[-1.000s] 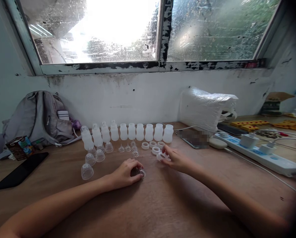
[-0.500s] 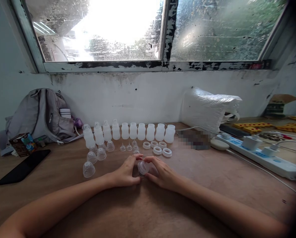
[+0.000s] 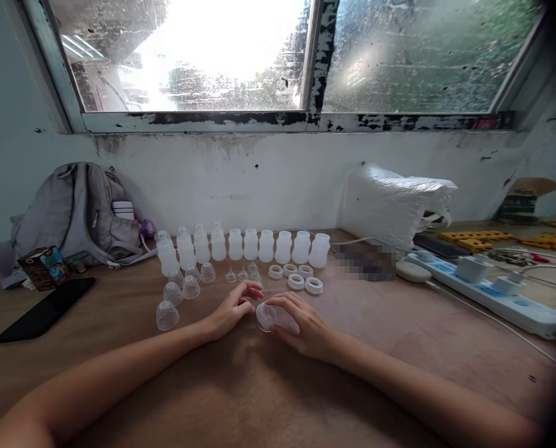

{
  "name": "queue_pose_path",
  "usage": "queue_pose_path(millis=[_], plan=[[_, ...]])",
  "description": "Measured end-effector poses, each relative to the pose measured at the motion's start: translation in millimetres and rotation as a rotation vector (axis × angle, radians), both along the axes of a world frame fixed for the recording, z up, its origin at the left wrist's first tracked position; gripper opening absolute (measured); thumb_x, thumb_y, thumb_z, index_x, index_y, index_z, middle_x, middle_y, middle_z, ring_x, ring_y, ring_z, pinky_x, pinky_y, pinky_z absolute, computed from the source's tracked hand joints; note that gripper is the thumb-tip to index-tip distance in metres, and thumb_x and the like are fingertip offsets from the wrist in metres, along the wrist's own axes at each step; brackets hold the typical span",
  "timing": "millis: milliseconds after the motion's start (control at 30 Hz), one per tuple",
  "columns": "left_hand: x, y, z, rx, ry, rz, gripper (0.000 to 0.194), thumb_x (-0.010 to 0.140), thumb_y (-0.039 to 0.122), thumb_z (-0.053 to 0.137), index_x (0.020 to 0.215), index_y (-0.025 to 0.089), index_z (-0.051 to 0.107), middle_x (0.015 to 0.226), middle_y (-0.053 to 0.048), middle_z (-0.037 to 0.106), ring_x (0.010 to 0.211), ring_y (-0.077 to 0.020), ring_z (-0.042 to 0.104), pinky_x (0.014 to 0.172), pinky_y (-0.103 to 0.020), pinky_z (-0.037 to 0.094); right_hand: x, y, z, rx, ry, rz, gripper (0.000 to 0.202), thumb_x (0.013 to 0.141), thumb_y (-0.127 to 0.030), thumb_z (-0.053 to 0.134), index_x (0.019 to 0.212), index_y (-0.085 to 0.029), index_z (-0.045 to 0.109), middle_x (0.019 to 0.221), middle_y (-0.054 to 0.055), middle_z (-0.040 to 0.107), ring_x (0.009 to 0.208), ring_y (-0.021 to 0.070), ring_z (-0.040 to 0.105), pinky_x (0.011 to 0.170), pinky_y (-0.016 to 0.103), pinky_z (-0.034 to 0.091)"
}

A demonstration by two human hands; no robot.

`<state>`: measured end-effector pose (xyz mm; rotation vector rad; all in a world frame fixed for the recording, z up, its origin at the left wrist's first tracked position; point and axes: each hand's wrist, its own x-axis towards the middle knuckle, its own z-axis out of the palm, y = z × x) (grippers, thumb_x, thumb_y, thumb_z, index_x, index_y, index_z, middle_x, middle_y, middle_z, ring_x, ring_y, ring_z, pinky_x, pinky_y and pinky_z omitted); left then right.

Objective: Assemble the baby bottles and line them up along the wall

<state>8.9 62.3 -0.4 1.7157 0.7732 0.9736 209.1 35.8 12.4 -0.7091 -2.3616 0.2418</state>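
My right hand is wrapped round a translucent bottle, which lies tilted with its mouth to the left. Just left of that mouth is my left hand, its fingers parted and nothing visible in them. Clear nipples stand behind my left hand. White rings lie behind my right hand. Several clear domed caps sit to the left. Along the wall runs a row of frosted bottles; those at its left end carry clear tops.
On the left are a grey backpack, a small box and a black phone. At the right, a white plastic bag stands behind a power strip, with a cable running along the table.
My left hand has come away from the bottle and moved slightly left and up. My right hand still holds the bottle, whose mouth now shows more fully.
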Motion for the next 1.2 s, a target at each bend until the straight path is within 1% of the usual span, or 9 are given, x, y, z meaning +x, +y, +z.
queue_pose_path(millis=[200,300,367,433,567,867,1033,1133,1200], plan=[[1,0,0.6,0.020,0.011,0.037,0.032,0.068,0.009,0.047,0.099,0.017,0.051,0.096,-0.005,0.055,0.098,-0.0185,0.048,0.084,-0.030,0.038,0,2,-5.2,-0.038,-0.083,-0.046,0.030,0.078,-0.022,0.054,0.107,-0.019,0.050,0.102,0.008,0.055,0.096,0.0210,0.048,0.085,0.036,0.039],[3,-1,1.9,0.066,0.091,0.041,0.019,0.071,0.016,0.054,0.090,0.016,0.055,0.093,-0.003,0.056,0.090,-0.0171,0.051,0.081,-0.028,0.039,0,5,-9.4,-0.068,-0.091,-0.063,0.033,0.077,-0.023,0.056,0.109,-0.019,0.049,0.099,0.008,0.056,0.093,0.0208,0.050,0.082,0.035,0.040],[3,-1,3.2,0.097,0.163,0.041,0.016,0.072,0.021,0.057,0.087,0.016,0.056,0.089,-0.002,0.057,0.083,-0.0155,0.052,0.077,-0.027,0.040,1,7,-11.9,-0.084,-0.084,-0.064,0.035,0.076,-0.023,0.056,0.110,-0.019,0.049,0.098,0.008,0.057,0.091,0.0209,0.050,0.080,0.035,0.040],[3,-3,4.3,0.121,0.206,0.052,0.017,0.072,0.025,0.059,0.086,0.016,0.056,0.088,-0.002,0.057,0.079,-0.0144,0.052,0.074,-0.026,0.040,1,8,-14.2,-0.093,-0.070,-0.057,0.036,0.076,-0.023,0.056,0.110,-0.019,0.048,0.099,0.008,0.057,0.092,0.0211,0.051,0.080,0.034,0.040],[3,-4,4.5,0.136,0.233,0.069,0.021,0.072,0.030,0.061,0.086,0.016,0.056,0.087,-0.002,0.058,0.079,-0.0143,0.053,0.072,-0.025,0.040,2,10,-17.2,-0.108,-0.053,-0.045,0.035,0.076,-0.023,0.056,0.110,-0.019,0.047,0.101,0.008,0.058,0.092,0.0207,0.051,0.081,0.034,0.040],[3,-3,1.3,0.180,0.265,0.067,0.026,0.069,0.033,0.065,0.086,0.015,0.056,0.086,-0.002,0.058,0.079,-0.0143,0.053,0.071,-0.025,0.040,1,10,-19.7,-0.160,-0.055,-0.056,0.035,0.076,-0.025,0.057,0.110,-0.020,0.046,0.102,0.006,0.058,0.093,0.0192,0.052,0.082,0.032,0.040],[3,-2,0.5,0.234,0.308,0.077,0.026,0.067,0.035,0.067,0.083,0.015,0.060,0.083,-0.002,0.058,0.079,-0.0148,0.053,0.070,-0.024,0.040,0,11,-20.8,-0.179,-0.070,-0.066,0.032,0.076,-0.027,0.058,0.106,-0.019,0.048,0.101,0.006,0.058,0.093,0.0191,0.052,0.082,0.032,0.040],[3,-2,2.1,0.275,0.323,0.070,0.023,0.069,0.035,0.065,0.082,0.016,0.064,0.084,-0.003,0.058,0.081,-0.0156,0.053,0.074,-0.025,0.040,0,11,-20.7,-0.188,-0.084,-0.067,0.031,0.076,-0.027,0.058,0.105,-0.020,0.049,0.099,0.006,0.059,0.090,0.0190,0.052,0.080,0.032,0.040],[3,-3,3.2,0.266,0.311,0.064,0.021,0.071,0.035,0.063,0.081,0.016,0.064,0.083,-0.004,0.059,0.081,-0.0157,0.053,0.075,-0.025,0.040,1,10,-20.5,-0.185,-0.079,-0.070,0.032,0.076,-0.026,0.058,0.106,-0.020,0.049,0.099,0.006,0.058,0.091,0.0194,0.052,0.080,0.032,0.040]])
